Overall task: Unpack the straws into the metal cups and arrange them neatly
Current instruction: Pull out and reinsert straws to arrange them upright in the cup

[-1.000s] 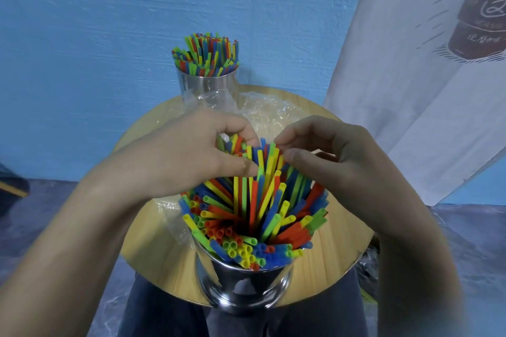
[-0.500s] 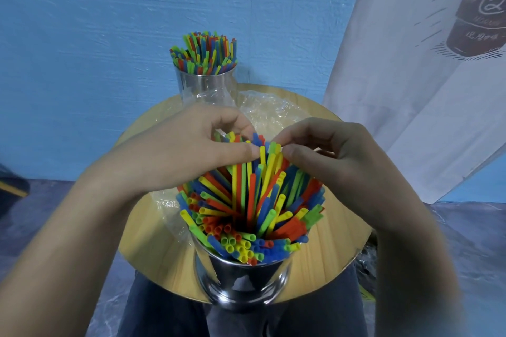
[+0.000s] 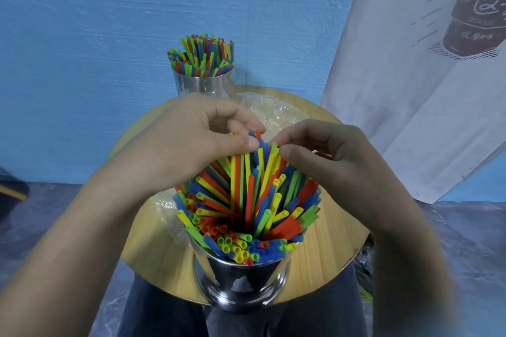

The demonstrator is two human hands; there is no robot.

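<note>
A shiny metal cup (image 3: 241,282) stands at the near edge of the round wooden table (image 3: 153,260), packed with red, blue, yellow and green straws (image 3: 246,208) that fan outward. My left hand (image 3: 189,142) pinches the far straw tips between thumb and curled fingers. My right hand (image 3: 325,156) pinches neighbouring tips from the right, and its palm hides the straws on that side. At the back of the table a second metal cup (image 3: 202,85) holds an upright bunch of straws (image 3: 202,55).
Crumpled clear plastic wrapping (image 3: 273,112) lies on the table between the two cups and under the near one. A blue wall stands behind. A white printed cloth (image 3: 410,76) hangs at the right. Dark trousers show below the table.
Both hands have risen slightly with the straw tips and drawn them together. The far straws stand more upright than before.
</note>
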